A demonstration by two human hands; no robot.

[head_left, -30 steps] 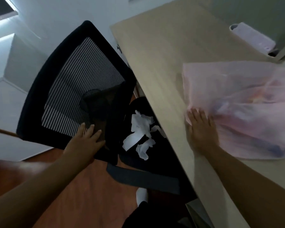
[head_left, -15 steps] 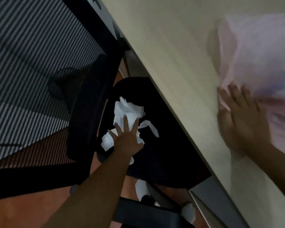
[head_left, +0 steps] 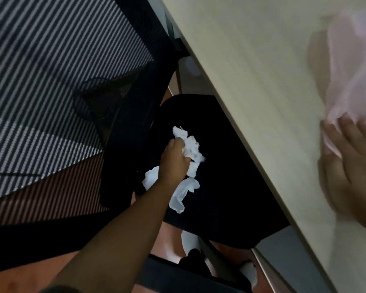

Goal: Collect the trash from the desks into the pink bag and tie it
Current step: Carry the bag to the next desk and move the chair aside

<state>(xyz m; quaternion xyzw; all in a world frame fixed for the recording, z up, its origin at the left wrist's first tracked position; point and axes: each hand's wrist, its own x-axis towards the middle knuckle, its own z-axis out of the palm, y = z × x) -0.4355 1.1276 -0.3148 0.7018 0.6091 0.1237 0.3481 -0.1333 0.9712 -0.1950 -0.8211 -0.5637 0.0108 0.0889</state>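
Note:
Crumpled white tissue paper lies on the black seat of an office chair pushed under the desk. My left hand reaches down onto the seat and is closed around a bunch of this tissue; more strips trail below my wrist. The pink bag lies on the light wooden desk at the right edge. My right hand rests on the desk, its fingers pinching the bag's near edge; it looks blurred.
The chair's striped mesh backrest with its black frame fills the left side. The desk edge runs diagonally above the seat. Below are the reddish floor, chair base legs and white casters.
My left hand went from the chair back down onto the seat and closed on the tissue. The view dropped closer to the seat. My right hand stayed on the pink bag's edge.

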